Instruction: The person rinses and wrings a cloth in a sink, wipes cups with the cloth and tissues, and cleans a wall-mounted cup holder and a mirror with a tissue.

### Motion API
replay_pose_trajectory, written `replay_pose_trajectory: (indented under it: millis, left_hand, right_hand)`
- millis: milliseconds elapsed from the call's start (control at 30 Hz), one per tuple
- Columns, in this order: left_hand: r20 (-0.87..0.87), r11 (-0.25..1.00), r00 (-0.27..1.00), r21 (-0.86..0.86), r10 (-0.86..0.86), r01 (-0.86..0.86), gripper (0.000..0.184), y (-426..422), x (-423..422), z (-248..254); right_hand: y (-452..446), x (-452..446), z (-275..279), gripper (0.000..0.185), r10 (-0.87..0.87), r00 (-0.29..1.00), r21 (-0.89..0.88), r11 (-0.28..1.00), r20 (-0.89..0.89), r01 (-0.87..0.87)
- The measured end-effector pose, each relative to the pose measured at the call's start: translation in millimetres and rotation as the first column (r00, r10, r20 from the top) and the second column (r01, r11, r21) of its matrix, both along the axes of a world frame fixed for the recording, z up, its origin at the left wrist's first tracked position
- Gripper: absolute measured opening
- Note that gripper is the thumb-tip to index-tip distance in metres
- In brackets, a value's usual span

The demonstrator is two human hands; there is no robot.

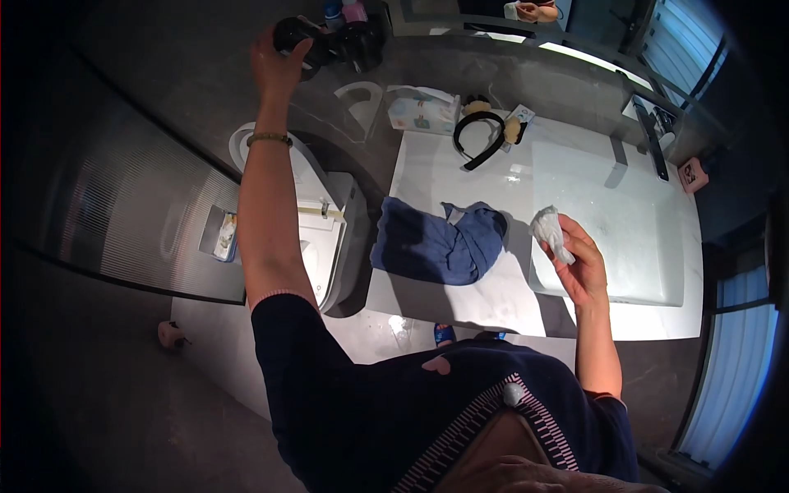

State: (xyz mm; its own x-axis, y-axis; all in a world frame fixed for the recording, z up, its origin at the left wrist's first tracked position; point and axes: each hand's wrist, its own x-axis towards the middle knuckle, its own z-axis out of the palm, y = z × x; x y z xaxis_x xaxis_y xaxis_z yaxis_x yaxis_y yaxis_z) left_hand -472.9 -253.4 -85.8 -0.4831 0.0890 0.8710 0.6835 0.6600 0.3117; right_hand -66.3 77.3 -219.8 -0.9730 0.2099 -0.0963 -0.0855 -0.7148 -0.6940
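My left hand (273, 70) reaches to the dark ledge at the top left, its thumb and fingers round a glossy black rounded object (294, 43) whose kind I cannot make out. A second black rounded object (360, 46) stands beside it, with a blue-topped bottle (333, 11) and a pink bottle (354, 11) behind. Above the left edge of the white sink (657, 287), my right hand (587, 267) pinches a crumpled white tissue (546, 230). A crumpled blue towel (440, 246) lies on the counter between my two arms.
On the white counter (485, 308) are a tissue pack (423, 111) and a black headband (477, 152). A toilet (325, 205) with its lid raised is left of the counter. Past the sink stands a pink box (693, 175). A ribbed glass panel (152, 218) borders the left.
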Motion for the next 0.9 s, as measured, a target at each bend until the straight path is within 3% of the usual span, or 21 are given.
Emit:
replay_pose_trajectory:
  millis: [200, 333, 500, 833, 900]
  left_hand:
    - [0.097, 0.988, 0.986, -0.089, 0.136, -0.127, 0.065, 26, -23, 6]
    - [0.128, 0.975, 0.975, -0.151, 0.183, -0.163, 0.059, 33, -41, 0]
    - [0.287, 0.983, 0.951, -0.17, 0.114, -0.067, 0.061, 30, -62, -10]
    - [0.196, 0.911, 0.968, -0.408, 0.159, -0.067, 0.052, 27, -51, -24]
    - [0.171, 0.927, 0.977, -0.37, 0.131, -0.059, 0.053, 20, -54, -21]
  right_hand:
    - [9, 14, -4, 0.033, -0.093, 0.995, 0.017, 0.996, 0.018, 0.093]
    - [12, 18, -11, 0.033, -0.152, 0.986, 0.012, 0.988, 0.065, 0.152]
    - [9, 17, -13, 0.033, -0.156, 0.984, 0.036, 0.987, 0.087, 0.154]
    - [3, 12, -16, 0.033, -0.12, 0.986, 0.033, 0.993, 0.116, 0.117]
    - [2, 10, -15, 0.033, -0.117, 0.986, 0.039, 0.993, 0.119, 0.113]
